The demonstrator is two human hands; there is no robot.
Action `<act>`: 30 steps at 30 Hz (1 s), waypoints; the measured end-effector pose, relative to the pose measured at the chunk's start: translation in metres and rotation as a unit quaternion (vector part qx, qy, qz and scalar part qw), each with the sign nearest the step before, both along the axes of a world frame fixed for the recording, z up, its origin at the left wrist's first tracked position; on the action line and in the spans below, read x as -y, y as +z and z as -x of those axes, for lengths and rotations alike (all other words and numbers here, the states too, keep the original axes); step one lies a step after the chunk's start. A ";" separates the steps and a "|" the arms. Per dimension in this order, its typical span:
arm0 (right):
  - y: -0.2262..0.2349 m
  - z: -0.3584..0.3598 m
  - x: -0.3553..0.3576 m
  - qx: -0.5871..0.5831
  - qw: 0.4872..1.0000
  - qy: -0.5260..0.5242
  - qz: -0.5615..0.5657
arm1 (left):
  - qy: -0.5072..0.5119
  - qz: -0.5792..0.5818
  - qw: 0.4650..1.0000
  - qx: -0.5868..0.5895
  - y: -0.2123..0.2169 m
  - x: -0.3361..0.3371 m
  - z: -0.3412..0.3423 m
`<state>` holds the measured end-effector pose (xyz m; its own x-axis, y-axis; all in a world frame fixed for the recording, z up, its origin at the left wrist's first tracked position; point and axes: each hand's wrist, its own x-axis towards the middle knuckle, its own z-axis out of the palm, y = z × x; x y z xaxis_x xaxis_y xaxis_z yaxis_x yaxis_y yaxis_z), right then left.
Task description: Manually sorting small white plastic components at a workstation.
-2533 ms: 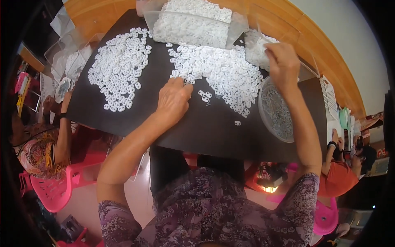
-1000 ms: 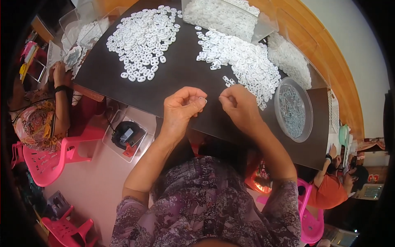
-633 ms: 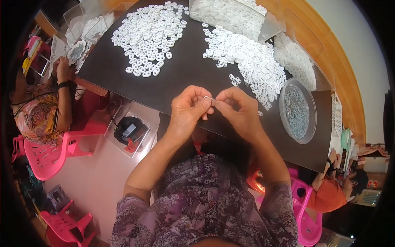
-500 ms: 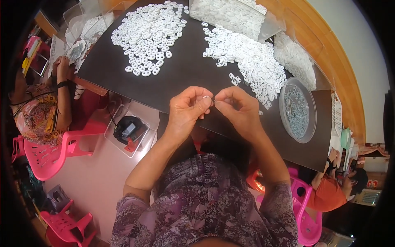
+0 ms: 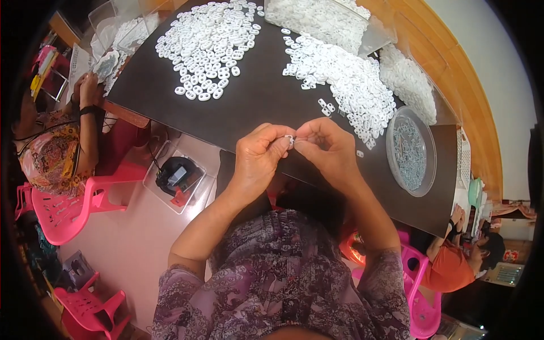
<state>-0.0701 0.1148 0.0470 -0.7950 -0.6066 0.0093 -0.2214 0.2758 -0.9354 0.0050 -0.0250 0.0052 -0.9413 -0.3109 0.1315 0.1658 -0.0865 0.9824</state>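
Above the near edge of the dark table, my left hand (image 5: 255, 158) pinches a small white plastic piece (image 5: 290, 138) between thumb and forefinger. My right hand (image 5: 331, 150) meets it there, thumb and forefinger closed together right against the piece. Whatever lies between those right fingertips is too small to make out. Beyond the hands, a heap of white oval two-hole pieces (image 5: 209, 45) covers the far left of the table. Smaller white two-hole pieces (image 5: 351, 85) spread over the far right. Near my right hand stands a round clear bowl (image 5: 431, 170) of small silvery screws (image 5: 409, 153).
Clear bins (image 5: 379, 35) heaped with white pieces line the far right edge. One person (image 5: 62, 141) sits at left, another (image 5: 453, 266) at right. Below the table's left side, a clear tray (image 5: 156, 184) holds a black coil. Pink chairs (image 5: 68, 218) stand on the floor.
My fingertips have shifted slightly, and the white piece in my left hand shows more plainly now. The view has moved a little; the heaps look the same.
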 end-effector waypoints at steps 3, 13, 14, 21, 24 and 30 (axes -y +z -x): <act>-0.001 0.001 -0.001 -0.008 1.000 0.005 -0.006 | 0.013 0.091 0.996 0.001 0.005 0.000 -0.002; -0.007 0.001 -0.001 0.058 0.997 -0.014 0.050 | 0.073 0.165 0.982 -0.052 0.001 -0.011 -0.002; -0.008 0.002 -0.001 0.057 0.997 -0.015 0.050 | 0.071 0.155 0.985 -0.040 0.003 -0.011 -0.001; -0.006 0.005 0.002 0.082 0.993 -0.016 0.081 | 0.010 -0.073 0.994 0.080 0.006 -0.006 0.002; -0.007 0.005 0.002 0.071 0.994 -0.002 0.087 | 0.023 -0.089 0.993 0.080 0.004 -0.007 0.003; -0.015 0.004 0.005 0.021 0.998 -0.003 0.061 | 0.040 -0.058 0.995 0.067 0.006 -0.010 0.005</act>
